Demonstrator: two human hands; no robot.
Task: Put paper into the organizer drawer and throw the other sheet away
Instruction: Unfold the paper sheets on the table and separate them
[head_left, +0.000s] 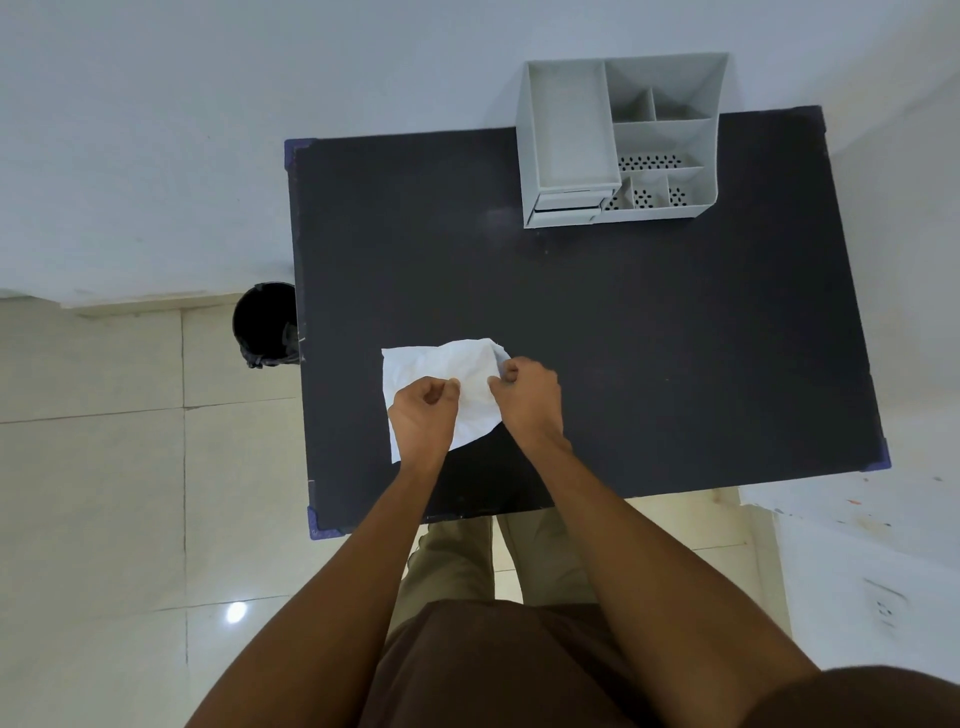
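Paper (470, 387), creased, was held low over the tabletop's (649, 338) near edge, pinched by the fingers of the left hand (423, 415) and right hand (527, 395). Sorting seemed in hand; the organizer drawer (567, 203), apparently shut, would need opening, or the bin (265, 325) reached.

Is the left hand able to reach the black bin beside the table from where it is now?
Probably yes. The bin stands on the floor at the table's left edge, with nothing between it and the left hand, though that hand is pinching the paper.
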